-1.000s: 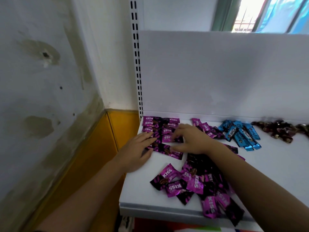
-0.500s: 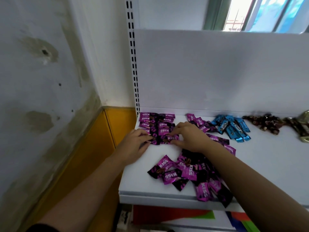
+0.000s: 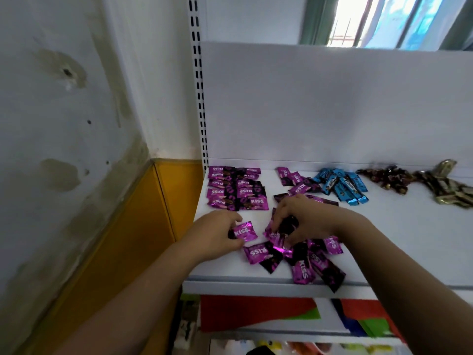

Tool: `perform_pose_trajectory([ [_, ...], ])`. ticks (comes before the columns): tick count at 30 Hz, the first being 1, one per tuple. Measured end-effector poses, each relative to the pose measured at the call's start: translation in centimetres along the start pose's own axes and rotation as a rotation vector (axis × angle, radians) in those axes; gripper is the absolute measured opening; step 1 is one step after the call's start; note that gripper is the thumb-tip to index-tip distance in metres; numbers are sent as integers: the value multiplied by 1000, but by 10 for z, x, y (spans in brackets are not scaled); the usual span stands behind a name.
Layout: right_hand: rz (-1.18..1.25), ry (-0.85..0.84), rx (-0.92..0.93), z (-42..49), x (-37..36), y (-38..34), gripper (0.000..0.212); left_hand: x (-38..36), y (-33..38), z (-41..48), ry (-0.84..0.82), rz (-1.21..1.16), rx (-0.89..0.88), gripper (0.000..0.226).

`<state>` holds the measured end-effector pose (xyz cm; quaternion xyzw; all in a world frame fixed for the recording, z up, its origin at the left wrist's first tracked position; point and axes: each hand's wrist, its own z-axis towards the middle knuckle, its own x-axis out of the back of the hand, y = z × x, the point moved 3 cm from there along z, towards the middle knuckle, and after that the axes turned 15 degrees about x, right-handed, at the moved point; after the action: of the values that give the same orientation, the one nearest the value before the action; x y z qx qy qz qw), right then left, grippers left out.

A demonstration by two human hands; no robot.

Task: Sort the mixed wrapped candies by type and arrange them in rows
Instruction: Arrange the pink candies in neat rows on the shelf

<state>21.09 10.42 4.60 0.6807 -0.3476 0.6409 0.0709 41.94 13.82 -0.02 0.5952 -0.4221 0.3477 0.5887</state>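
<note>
Change from half a second ago: both hands were laid against the front edge of the sorted block (image 3: 236, 188). They are now seen drawn back toward the near edge of the shelf (image 3: 409, 239), at the loose pile (image 3: 312, 262). The block is no longer touched.
Left hand (image 3: 213, 235): it was empty and flat before. It is now closed in a pinch of thumb and fingertips on the held candy (image 3: 243, 231).
Held candy: a purple KISS wrapper is found just left of the loose pile and in front of the sorted block, apart from it. Its long axis is laid roughly left to right, with the right end tilted toward the back panel (image 3: 332, 98). The lettering is read upright from the near side. Whether it is lifted off the shelf cannot be told.
Right hand (image 3: 304, 219): the fingers are curled down over the pile's far-left part. A second candy (image 3: 273, 235) is pinched between fingertips and thumb.
Second candy: it is purple, and its long axis is set diagonally from far left to near right. Its print cannot be read.
Sorted block: purple wrappers are laid in two columns at the back-left corner, long axes left to right. The left column's lettering is inverted.
Loose pile: wrappers are overlapped at mixed angles, and one overhangs the front edge.
Back row: stray purple pieces (image 3: 294, 180) lie just beside the blue candies (image 3: 340, 185). The brown candies (image 3: 384, 176) and the gold candies (image 3: 448, 188) are placed further right.
</note>
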Motion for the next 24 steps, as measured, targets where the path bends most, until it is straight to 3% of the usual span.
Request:
perform_pose_trajectory([
  [3, 151, 141, -29, -3, 4, 8, 14, 5, -14, -2, 53, 14, -53, 34],
  [7, 384, 282, -27, 9, 13, 11, 6, 7, -33, 2, 117, 30, -83, 28],
  [12, 231, 330, -100, 56, -8, 12, 14, 3, -44, 12, 203, 14, -98, 24],
  [16, -119, 395, -129, 64, -22, 16, 19, 2, -43, 17, 236, 20, -123, 29],
  [24, -121, 333, -85, 49, -35, 18, 33, -3, -47, 21, 287, -46, -95, 28],
])
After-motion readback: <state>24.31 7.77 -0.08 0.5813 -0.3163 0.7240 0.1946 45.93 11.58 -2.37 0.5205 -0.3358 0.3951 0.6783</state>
